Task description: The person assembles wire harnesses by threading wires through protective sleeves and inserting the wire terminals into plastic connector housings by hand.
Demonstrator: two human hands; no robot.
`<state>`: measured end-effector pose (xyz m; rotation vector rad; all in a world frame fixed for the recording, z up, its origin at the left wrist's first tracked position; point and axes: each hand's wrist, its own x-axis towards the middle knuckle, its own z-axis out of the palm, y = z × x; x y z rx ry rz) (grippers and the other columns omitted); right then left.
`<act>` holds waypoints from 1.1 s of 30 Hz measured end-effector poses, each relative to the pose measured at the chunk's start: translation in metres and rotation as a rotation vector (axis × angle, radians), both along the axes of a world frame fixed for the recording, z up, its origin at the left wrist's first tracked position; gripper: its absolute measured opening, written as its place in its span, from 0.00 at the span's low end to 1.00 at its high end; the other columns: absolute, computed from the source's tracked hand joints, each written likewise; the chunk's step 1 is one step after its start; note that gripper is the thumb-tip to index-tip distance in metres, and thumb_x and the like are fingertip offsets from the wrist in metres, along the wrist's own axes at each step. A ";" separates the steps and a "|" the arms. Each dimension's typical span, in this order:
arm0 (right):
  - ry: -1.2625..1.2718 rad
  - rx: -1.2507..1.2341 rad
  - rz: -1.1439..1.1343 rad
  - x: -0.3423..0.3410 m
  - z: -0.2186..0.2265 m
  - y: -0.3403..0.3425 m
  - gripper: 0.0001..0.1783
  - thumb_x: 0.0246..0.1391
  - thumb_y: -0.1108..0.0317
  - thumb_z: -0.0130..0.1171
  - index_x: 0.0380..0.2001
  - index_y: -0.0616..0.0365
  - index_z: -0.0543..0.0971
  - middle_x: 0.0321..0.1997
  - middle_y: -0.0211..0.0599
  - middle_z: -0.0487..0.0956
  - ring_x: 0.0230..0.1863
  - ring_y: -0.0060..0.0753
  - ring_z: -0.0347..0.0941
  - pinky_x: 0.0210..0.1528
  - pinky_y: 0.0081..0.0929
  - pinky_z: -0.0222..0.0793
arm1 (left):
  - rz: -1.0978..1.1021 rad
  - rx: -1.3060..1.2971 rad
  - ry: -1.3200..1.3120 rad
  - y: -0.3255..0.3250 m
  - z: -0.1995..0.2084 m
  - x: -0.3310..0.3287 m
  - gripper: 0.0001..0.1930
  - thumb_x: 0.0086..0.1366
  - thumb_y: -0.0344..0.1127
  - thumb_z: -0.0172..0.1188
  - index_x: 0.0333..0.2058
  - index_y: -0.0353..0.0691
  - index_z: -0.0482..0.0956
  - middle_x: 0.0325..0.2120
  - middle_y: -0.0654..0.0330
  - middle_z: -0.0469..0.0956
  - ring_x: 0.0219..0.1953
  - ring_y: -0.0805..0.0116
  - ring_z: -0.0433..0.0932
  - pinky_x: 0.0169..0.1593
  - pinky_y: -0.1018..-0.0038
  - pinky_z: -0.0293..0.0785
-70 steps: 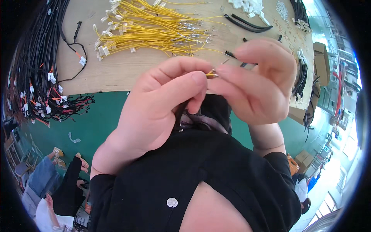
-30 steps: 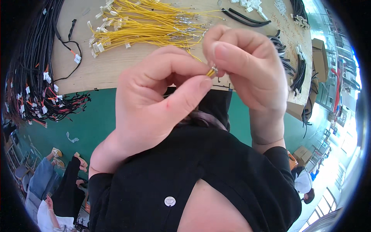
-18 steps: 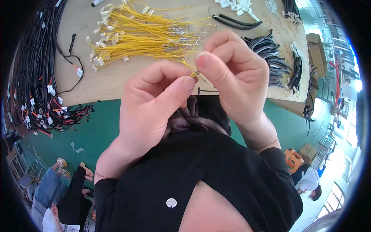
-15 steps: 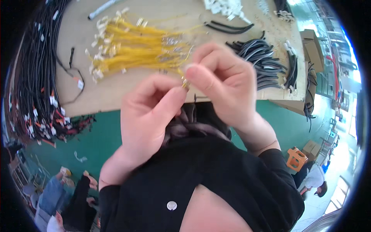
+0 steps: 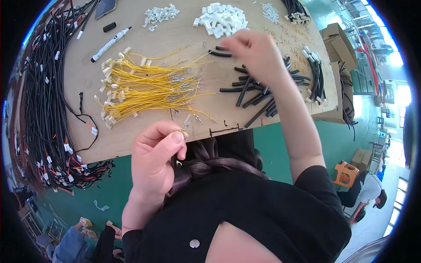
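My left hand is closed just off the table's near edge, thumb and forefinger pinching a short yellow wire end. A clear, whitish tip sticks up from the pinch; most of the wire is hidden by the fingers. Beyond it lies a spread bunch of yellow wires with white connectors at the left and bare metal terminals at the right. My right hand is raised over the far right, between the black tubes and a heap of white connector housings. Motion blurs its fingers, so any held thing cannot be made out.
A thick bundle of black cables hangs over the table's left side. A white marker, its black cap and a phone lie at the back left. Small white parts are heaped at the back. Cardboard boxes stand right.
My right hand has left my left hand and moved away, up over the far right of the table. My left hand keeps its pinch, and the view has shifted to show more of the table.
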<state>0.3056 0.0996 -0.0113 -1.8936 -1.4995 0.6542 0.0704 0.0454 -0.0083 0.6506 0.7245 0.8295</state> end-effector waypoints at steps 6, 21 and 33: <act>-0.570 0.013 0.035 0.055 -0.044 0.039 0.15 0.39 0.62 0.56 0.32 0.59 0.73 0.27 0.38 0.75 0.29 0.36 0.70 0.33 0.29 0.64 | 0.048 0.002 -0.022 0.008 0.003 0.003 0.02 0.50 0.23 0.50 0.24 0.33 0.71 0.22 0.60 0.70 0.20 0.77 0.65 0.23 0.83 0.61; 1.578 -0.422 0.171 -0.043 0.005 -0.043 0.15 0.49 0.74 0.40 0.40 0.71 0.66 0.40 0.52 0.70 0.26 0.24 0.68 0.29 0.13 0.67 | 0.038 0.116 0.124 0.008 0.008 0.000 0.03 0.52 0.26 0.51 0.25 0.33 0.72 0.20 0.64 0.70 0.21 0.82 0.64 0.26 0.86 0.61; 1.516 -0.423 0.187 -0.052 0.011 -0.048 0.14 0.50 0.73 0.45 0.38 0.71 0.69 0.24 0.37 0.73 0.19 0.16 0.65 0.21 0.09 0.63 | 0.008 0.198 0.175 0.004 0.006 -0.002 0.02 0.52 0.25 0.50 0.24 0.33 0.70 0.19 0.66 0.68 0.21 0.82 0.64 0.25 0.86 0.61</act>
